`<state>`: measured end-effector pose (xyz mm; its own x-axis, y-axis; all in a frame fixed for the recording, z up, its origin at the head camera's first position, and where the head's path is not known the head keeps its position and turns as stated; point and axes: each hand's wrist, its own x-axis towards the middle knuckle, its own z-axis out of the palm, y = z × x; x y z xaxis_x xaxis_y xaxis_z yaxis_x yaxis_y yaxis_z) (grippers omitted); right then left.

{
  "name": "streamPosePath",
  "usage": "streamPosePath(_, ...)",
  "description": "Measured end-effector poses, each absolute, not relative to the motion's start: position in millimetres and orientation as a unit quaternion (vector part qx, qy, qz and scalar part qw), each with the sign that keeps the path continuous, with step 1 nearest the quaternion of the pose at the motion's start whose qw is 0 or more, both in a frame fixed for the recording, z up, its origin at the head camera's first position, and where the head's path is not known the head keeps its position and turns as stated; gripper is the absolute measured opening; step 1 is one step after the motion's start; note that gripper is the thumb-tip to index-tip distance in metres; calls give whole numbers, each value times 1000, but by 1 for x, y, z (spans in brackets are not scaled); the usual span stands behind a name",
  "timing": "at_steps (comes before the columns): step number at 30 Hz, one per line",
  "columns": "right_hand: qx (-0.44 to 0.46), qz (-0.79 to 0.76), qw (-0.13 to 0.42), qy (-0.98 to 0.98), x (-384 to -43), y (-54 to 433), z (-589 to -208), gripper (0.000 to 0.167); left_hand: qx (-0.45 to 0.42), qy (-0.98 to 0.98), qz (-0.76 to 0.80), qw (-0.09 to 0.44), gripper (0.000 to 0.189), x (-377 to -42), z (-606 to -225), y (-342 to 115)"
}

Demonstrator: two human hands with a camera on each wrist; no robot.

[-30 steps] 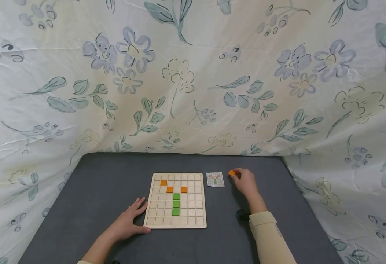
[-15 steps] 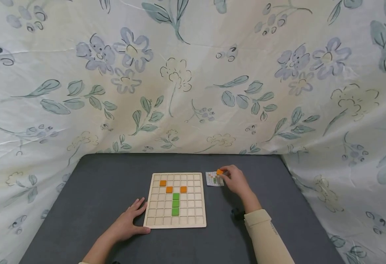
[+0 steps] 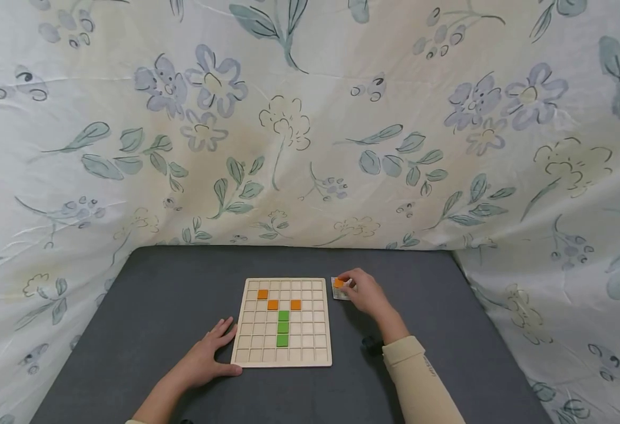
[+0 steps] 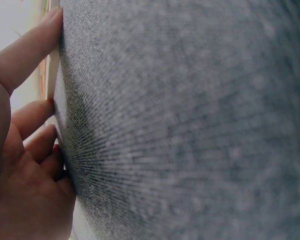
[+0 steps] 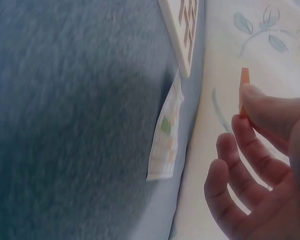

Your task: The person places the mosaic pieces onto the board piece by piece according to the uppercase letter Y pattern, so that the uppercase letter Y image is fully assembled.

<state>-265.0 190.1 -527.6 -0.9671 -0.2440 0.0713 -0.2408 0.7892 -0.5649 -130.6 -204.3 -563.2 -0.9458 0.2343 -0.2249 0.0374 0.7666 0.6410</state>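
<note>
Between thumb and fingers my right hand [image 3: 365, 292] pinches an orange square tile [image 5: 244, 92], held in the air over a small printed pattern card [image 3: 341, 295]. The card lies right of a light wooden grid board [image 3: 315, 341]. In the board's cells sit three orange tiles [image 3: 262, 294] and, below them, a column of three green tiles [image 3: 283, 328]. My left hand [image 3: 207, 353] rests at the board's lower left, fingers spread, thumb and fingertips touching its edge. The left wrist view shows the thumb [image 4: 30, 50] against the board's side.
A dark grey cloth [image 3: 182, 282] covers the table under the board and card. Behind and at both sides hangs a white curtain [image 3: 310, 206] with a floral print. A dark device [image 3: 372, 345] is on the right wrist.
My right hand has moved left with the orange tile, from right of the card to above it, now covering part of it. The left hand and the tiles on the board stay put.
</note>
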Motion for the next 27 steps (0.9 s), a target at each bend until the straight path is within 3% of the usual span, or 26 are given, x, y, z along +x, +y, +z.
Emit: streamPosePath(27, -231, -266, 45, 935, -263, 145, -535, 24, 70, 929, 332, 145, 104, -119, -568, -197)
